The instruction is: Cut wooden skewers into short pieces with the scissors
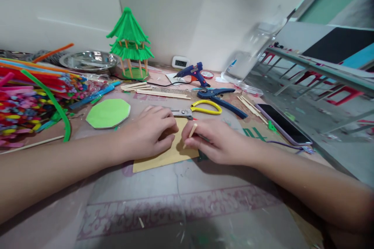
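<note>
My right hand [217, 140] pinches a short wooden stick [193, 129], which is tilted, its lower end at a yellow card [157, 163]. Resting on the card's left part is my left hand [150, 128], its fingers bent and its thumb apart from them, with nothing visible in it. Just beyond the card lie scissors with yellow handles [207, 107], partly covered by the left hand. A light green octagonal piece [108, 113] lies to the left of that hand.
Behind stand a green-roofed model pavilion [130, 44], a blue glue gun [194, 73] and a small digital clock [180, 62]. Blue-handled cutters [222, 99], wooden sticks [163, 94] and a phone [283, 123] lie around. Colourful pipe cleaners [26, 105] are heaped at left.
</note>
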The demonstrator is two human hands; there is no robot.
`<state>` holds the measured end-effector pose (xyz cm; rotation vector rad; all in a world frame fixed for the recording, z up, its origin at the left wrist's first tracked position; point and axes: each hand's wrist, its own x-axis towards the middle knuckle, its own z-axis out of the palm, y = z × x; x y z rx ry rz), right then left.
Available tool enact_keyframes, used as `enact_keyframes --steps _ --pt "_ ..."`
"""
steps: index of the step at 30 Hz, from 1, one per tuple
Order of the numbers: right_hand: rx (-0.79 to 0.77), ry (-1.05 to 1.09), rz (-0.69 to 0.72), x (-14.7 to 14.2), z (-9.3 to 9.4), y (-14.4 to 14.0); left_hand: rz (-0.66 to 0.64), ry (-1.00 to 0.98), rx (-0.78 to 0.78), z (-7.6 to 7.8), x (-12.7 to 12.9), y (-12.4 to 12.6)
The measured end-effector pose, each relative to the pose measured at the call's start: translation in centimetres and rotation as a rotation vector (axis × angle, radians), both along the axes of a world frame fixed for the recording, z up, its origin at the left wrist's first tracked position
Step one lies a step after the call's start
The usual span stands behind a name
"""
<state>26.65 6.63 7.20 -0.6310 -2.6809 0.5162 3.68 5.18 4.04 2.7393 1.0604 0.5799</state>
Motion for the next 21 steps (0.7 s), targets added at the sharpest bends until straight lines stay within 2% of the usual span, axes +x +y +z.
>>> enact_keyframes --steps 4,8,16,21 --pt "0.092 -0.015 -0.051 -0.04 0.11 -0.25 0.016 0.007 0.003 0.02 0.04 0.01" --pt "0.04 -0.03 0.006 0.0 -0.01 -0.38 0.001 0.011 -0.004 0.03 0.02 0.01" --pt "0.162 -0.113 -0.025 -0.11 -0.15 -0.08 0.012 0.015 -0.015 0.07 0.07 -0.1" --pt "0.125 -0.067 -0.048 0.04 -0.2 -0.15 0.03 0.014 -0.017 0.1 0.14 -0.16"
